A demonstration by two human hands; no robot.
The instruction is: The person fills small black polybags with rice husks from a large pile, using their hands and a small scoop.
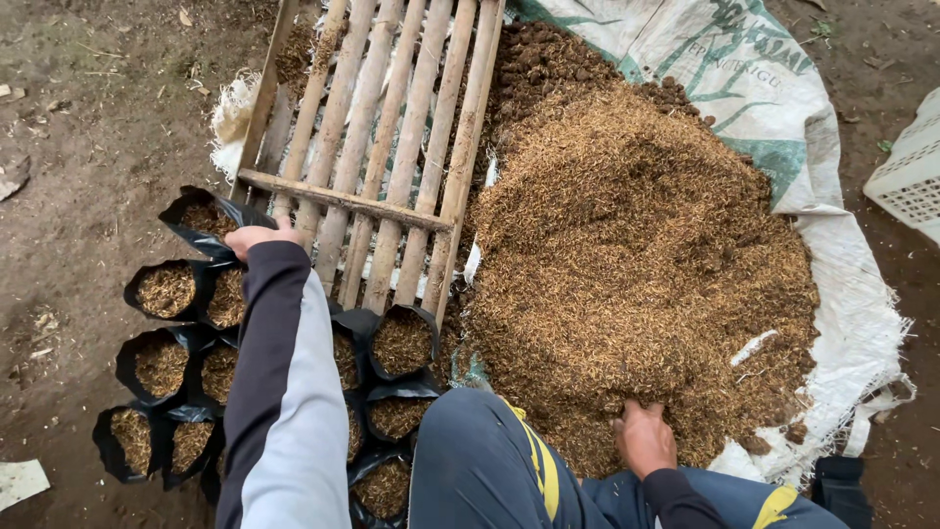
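My left hand (257, 236) reaches forward in a dark and grey sleeve and grips the rim of a black plastic seedling bag (206, 221) filled with brown husk mix. That bag stands at the far end of a cluster of several filled black bags (162, 364). My right hand (643, 437) is dug into the near edge of a big heap of brown rice-husk mix (627, 264), fingers buried in it. My knee in dark trousers with a yellow stripe (490, 460) lies between both hands.
A slatted bamboo and wood frame (382, 147) lies flat beside the heap. The heap rests on a white woven sack sheet (842, 294). A white plastic crate (911, 167) stands at the right edge. Bare soil (88, 147) surrounds everything.
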